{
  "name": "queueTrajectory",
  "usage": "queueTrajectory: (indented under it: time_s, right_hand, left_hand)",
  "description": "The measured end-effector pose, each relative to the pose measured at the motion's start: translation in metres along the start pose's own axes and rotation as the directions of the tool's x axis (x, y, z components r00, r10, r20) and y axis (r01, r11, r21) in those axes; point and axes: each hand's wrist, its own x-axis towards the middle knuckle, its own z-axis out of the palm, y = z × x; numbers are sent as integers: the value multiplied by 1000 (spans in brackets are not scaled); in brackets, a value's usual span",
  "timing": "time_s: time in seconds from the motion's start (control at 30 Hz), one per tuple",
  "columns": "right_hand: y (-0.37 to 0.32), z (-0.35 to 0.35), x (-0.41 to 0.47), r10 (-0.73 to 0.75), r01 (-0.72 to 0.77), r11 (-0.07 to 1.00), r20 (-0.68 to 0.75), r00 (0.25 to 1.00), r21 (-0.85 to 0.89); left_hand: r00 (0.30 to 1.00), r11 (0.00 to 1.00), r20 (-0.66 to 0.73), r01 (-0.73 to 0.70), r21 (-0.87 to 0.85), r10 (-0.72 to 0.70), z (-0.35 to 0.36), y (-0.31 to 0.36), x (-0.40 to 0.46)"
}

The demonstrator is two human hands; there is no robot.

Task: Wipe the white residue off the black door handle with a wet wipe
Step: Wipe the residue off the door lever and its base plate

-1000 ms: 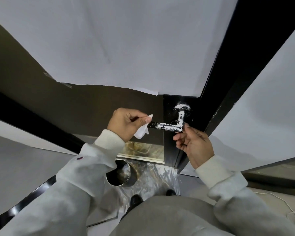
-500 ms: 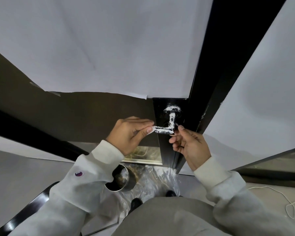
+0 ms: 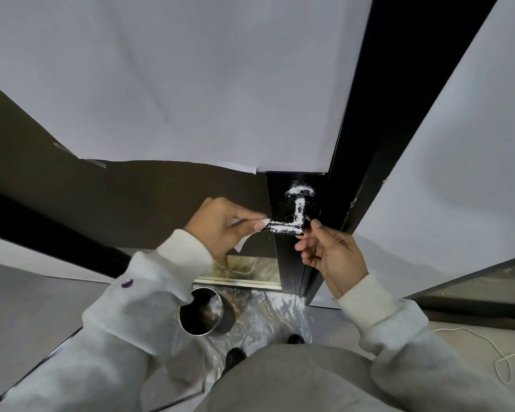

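A black lever door handle [image 3: 292,226] coated in white residue juts from the dark door edge, its round rose [image 3: 299,192] also smeared white. My left hand [image 3: 220,226] pinches a white wet wipe [image 3: 244,240] against the free left tip of the lever. My right hand [image 3: 330,251] is just below and right of the handle's bend, its fingertips touching the corner of the lever, fingers loosely curled with nothing in them.
White paper [image 3: 176,84] covers the door above the handle. A shiny metal bin [image 3: 204,312] stands on plastic sheeting [image 3: 268,316] on the floor below. A white cord [image 3: 500,355] lies on the floor at right. The black door frame [image 3: 399,99] rises beside the handle.
My left hand has brought the wipe from beside the lever onto its tip. My right hand has risen slightly to touch the lever's bend. The view has shifted a little.
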Motion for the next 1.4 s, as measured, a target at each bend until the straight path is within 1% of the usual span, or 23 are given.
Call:
queueTrajectory:
  time_s: [0.07,0.23,0.27,0.33,0.4,0.47,0.53,0.57,0.63,0.7,0.73,0.77,0.83,0.93,1.0,1.03,1.1,1.17,1.2,1.23,1.3,1.33,1.4]
  right_hand:
    - [0,-2,0,-6,6,1000,1,1000,-13]
    - [1,1,1,1,-1,1000,-7,1000,-3]
    - [1,3,2,6,-6,1000,-7,1000,3]
    - [2,6,2,11,-11,1000,1,1000,6]
    - [5,6,3,8,-8,1000,8,1000,-1]
    - [8,5,3,12,-12,1000,4,1000,-3]
    - [9,3,3,9,-9,1000,0,1000,-7]
    - [10,2,3,9,-9,1000,-4,1000,-9]
    - [10,1,2,12,-12,1000,-11,1000,-1]
    - [10,1,1,16,-16,1000,-7,1000,2]
    - [11,2,0,19,-19,1000,-3,1000,5]
    - [10,4,-1,22,-22,1000,3,1000,11]
    - [10,8,-2,25,-25,999,18,1000,30]
    - [8,12,-5,-16,15,998,16,1000,65]
    - [7,11,-6,-70,71,995,-10,997,76]
    - [6,10,-7,-95,96,993,-22,995,71]
    - [6,5,-7,-129,130,990,-21,991,45]
    - [6,0,-7,-146,147,989,-7,989,24]
    - [6,-2,-7,-153,153,988,-4,988,12]
    - [6,-3,-6,-160,160,987,-4,987,-1]
    - [5,-5,-5,-177,177,984,-7,984,-31]
    - [4,-6,-5,-186,186,982,-8,982,-47]
    - [4,-7,-4,-202,201,977,-5,979,-75]
  left_hand:
    - [998,999,26,-50,2,49,-2,-8,-3]
    - [954,965,-151,-246,94,258,13,-16,-8]
    - [916,936,-207,-315,157,343,18,-19,-10]
    - [786,824,-291,-438,358,545,30,-29,-12]
    - [692,741,-323,-465,484,645,37,-35,-12]
    - [645,704,-341,-461,540,684,38,-36,-12]
    - [640,683,-321,-462,565,698,37,-37,-11]
    - [656,691,-312,-461,557,688,37,-37,-11]
    - [758,780,-279,-445,440,590,33,-33,-12]
    - [915,916,-178,-315,248,362,22,-22,-10]
    - [970,962,-84,-210,172,226,13,-17,-5]
    - [994,990,23,-107,95,105,4,-14,2]
    - [964,984,257,107,-145,-67,-10,-7,17]
    - [810,844,558,417,-337,-177,-22,-3,35]
    - [730,765,645,544,-346,-227,-25,-2,37]
    - [735,740,633,562,-369,-242,-24,-4,36]
    - [845,774,476,466,-428,-245,-16,-10,27]
    - [964,877,164,259,-405,-209,0,-16,7]
    - [983,904,-6,165,-395,-182,9,-16,-5]
    - [976,917,-157,79,-390,-151,19,-17,-14]
    - [911,921,-395,-46,-387,-121,41,-19,-27]
    - [856,897,-487,-69,-436,-171,51,-17,-29]
    - [713,768,-567,-63,-638,-412,64,-10,-29]
